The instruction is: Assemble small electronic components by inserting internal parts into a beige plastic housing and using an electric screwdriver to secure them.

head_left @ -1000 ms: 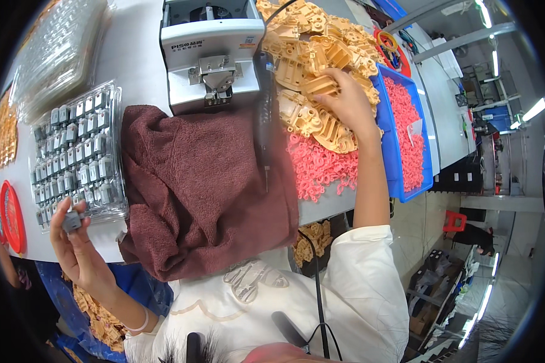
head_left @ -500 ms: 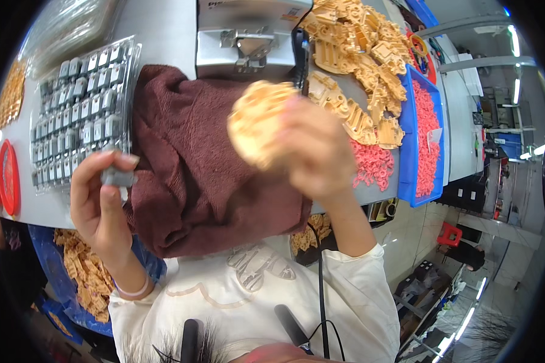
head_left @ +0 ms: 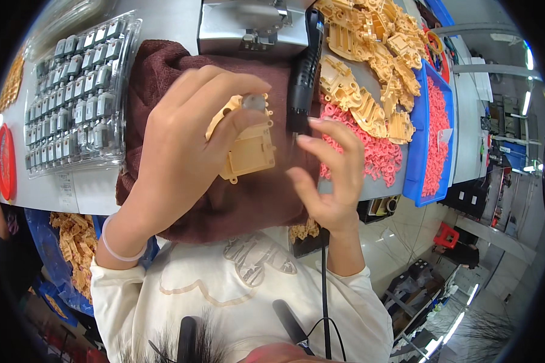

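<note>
My left hand point(head_left: 184, 130) is closed with a small grey motor point(head_left: 254, 103) pinched between thumb and fingers. The motor is at the upper part of a yellow plastic housing point(head_left: 248, 152), which shows its hollow side over the brown towel point(head_left: 163, 66). Whether the left hand also grips the housing is hidden. To the right, my right hand point(head_left: 333, 175) is empty, its thumb and fingers spread apart. Its fingertips are beside the lower end of a black electric screwdriver point(head_left: 304, 75), and I cannot tell if they touch it.
At left lies a clear tray point(head_left: 138, 45) with rows of grey motors. Yellow housings point(head_left: 369, 36) are heaped at the far right, above loose pink parts point(head_left: 369, 151). A blue bin point(head_left: 410, 121) holds more pink pieces. A metal machine point(head_left: 254, 30) stands at the back.
My left hand has brought the motor rightward from the tray to the housing. My right hand has let go of the housing and moved down. The screwdriver is nearer.
</note>
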Demonstrator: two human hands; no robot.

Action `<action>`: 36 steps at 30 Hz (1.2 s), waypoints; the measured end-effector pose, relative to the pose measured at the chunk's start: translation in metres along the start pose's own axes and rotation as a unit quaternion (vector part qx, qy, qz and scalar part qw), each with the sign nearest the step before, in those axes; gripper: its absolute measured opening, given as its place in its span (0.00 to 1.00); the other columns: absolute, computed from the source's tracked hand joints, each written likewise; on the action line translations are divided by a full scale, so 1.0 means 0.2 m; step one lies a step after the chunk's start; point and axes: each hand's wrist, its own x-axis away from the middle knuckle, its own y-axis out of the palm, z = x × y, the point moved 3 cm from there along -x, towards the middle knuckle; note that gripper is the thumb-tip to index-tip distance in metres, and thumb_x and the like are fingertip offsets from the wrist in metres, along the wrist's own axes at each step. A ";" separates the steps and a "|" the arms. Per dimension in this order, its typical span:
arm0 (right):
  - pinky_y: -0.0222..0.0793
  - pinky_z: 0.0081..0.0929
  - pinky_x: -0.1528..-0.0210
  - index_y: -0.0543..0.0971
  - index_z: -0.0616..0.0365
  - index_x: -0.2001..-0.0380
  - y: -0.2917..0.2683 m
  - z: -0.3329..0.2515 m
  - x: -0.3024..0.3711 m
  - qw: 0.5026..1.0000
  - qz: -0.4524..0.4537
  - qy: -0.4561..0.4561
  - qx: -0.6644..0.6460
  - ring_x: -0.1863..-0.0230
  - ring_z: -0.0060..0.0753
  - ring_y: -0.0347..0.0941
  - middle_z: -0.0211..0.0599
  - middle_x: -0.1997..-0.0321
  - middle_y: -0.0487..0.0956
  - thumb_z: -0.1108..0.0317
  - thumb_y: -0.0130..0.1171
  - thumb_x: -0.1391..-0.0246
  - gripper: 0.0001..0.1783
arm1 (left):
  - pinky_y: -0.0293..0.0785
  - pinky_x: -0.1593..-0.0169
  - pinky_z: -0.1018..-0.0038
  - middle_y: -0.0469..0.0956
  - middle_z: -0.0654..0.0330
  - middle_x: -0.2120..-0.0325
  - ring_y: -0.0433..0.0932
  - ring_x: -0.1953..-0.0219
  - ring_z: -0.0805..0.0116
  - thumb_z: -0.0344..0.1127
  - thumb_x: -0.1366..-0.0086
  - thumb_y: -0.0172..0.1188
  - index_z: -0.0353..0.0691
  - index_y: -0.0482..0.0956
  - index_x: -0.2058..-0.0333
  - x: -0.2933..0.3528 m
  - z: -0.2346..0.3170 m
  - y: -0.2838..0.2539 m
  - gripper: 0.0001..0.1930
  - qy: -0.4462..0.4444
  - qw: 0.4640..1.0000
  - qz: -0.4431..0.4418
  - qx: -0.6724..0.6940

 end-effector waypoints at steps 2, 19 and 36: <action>0.64 0.40 0.41 0.79 0.58 0.56 -0.04 0.04 0.05 0.999 0.034 0.029 0.006 0.45 0.47 0.70 0.44 0.46 0.75 0.71 0.68 0.57 0.21 | 0.73 0.60 0.69 0.78 0.58 0.68 0.76 0.64 0.59 0.23 0.48 0.65 0.37 0.81 0.62 -0.02 -0.01 0.04 0.12 0.054 0.997 0.015 -0.049; 0.68 0.35 0.55 0.81 0.59 0.65 -0.26 0.39 0.17 0.966 0.018 0.233 0.114 0.58 0.41 0.72 0.38 0.63 0.76 0.71 0.65 0.51 0.09 | 0.63 0.37 0.58 0.64 0.53 0.39 0.64 0.38 0.49 0.41 0.59 0.75 0.44 0.72 0.43 0.09 0.01 0.12 0.40 -0.011 0.979 -0.159 -0.127; 0.67 0.38 0.58 0.80 0.58 0.69 -0.18 0.38 0.11 0.947 -0.094 0.215 0.218 0.62 0.42 0.71 0.37 0.68 0.73 0.66 0.67 0.53 0.10 | 0.64 0.35 0.58 0.64 0.52 0.37 0.61 0.34 0.49 0.31 0.65 0.77 0.43 0.70 0.40 0.04 -0.17 0.11 0.47 0.032 0.984 -0.169 0.039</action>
